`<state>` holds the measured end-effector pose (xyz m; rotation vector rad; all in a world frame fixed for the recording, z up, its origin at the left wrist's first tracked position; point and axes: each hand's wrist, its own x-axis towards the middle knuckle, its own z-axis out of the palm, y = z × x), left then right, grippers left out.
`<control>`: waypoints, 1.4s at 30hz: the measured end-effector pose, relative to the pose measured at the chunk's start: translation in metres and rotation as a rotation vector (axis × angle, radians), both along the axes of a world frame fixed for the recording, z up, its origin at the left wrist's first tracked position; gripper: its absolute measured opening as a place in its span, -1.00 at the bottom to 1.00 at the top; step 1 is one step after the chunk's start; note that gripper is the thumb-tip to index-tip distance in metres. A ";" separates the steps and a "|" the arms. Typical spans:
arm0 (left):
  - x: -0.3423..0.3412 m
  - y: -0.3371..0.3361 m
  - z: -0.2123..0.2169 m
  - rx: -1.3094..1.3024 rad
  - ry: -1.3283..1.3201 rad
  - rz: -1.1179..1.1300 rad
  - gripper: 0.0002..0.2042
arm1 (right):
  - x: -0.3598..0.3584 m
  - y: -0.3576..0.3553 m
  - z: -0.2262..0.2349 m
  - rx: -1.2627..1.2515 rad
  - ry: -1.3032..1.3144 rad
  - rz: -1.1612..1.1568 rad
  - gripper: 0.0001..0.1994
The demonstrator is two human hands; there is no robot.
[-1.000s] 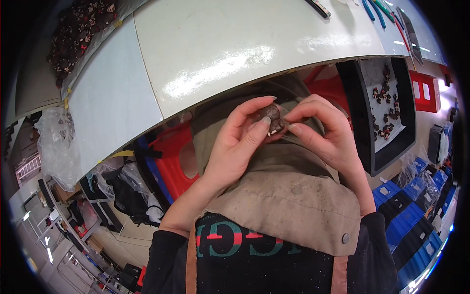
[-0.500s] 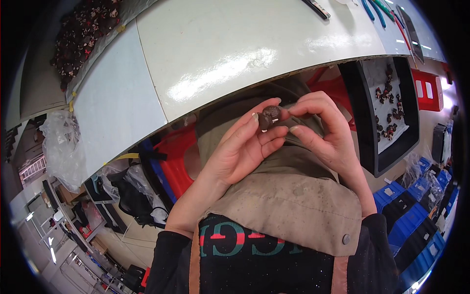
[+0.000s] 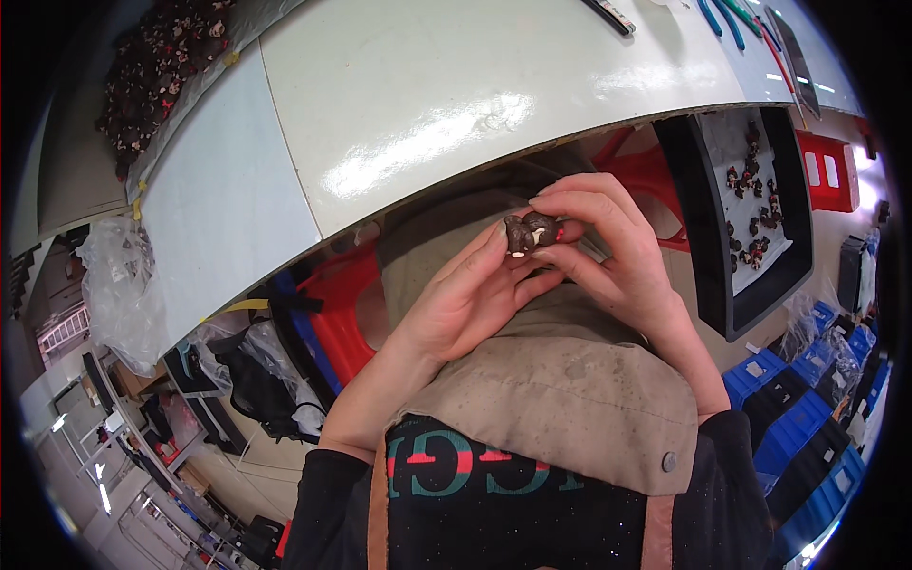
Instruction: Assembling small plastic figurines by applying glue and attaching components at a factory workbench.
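Note:
A small dark brown figurine point(image 3: 528, 233) with white and red spots is pinched between the fingertips of both hands, just below the white table's front edge point(image 3: 494, 171). My left hand point(image 3: 465, 304) grips it from below and the left. My right hand point(image 3: 608, 252) curls over it from the right, thumb and fingers closed on it. Both hands hover over my lap, above a tan apron point(image 3: 560, 399).
A black tray point(image 3: 722, 275) holding several similar small figurines sits to the right. A heap of dark figurines point(image 3: 152, 66) lies at the table's far left. Tools point(image 3: 731, 19) rest at the far right of the table. Red stools, blue bins point(image 3: 798, 446) and plastic bags surround my seat.
The two hands have stayed together on the figurine and turned it between the fingertips. It now shows its white spots more clearly.

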<state>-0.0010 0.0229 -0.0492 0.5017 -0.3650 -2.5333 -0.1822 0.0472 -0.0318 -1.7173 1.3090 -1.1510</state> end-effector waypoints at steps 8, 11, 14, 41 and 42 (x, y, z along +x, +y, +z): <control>0.001 0.000 0.001 -0.026 0.023 -0.021 -0.57 | -0.001 -0.002 -0.003 -0.076 0.059 -0.007 -0.62; 0.000 -0.001 -0.001 -0.030 0.040 -0.033 -0.56 | -0.001 -0.002 -0.003 -0.066 0.031 -0.008 -0.62; -0.002 0.000 0.000 -0.021 -0.001 -0.037 -0.50 | -0.002 -0.003 -0.004 -0.051 0.011 -0.007 -0.62; 0.002 0.000 -0.003 -0.013 -0.008 -0.053 -0.52 | -0.004 -0.003 0.001 0.013 0.005 0.020 -0.70; 0.003 0.000 -0.004 -0.001 0.011 -0.056 -0.53 | -0.004 -0.003 0.001 0.016 -0.001 0.020 -0.70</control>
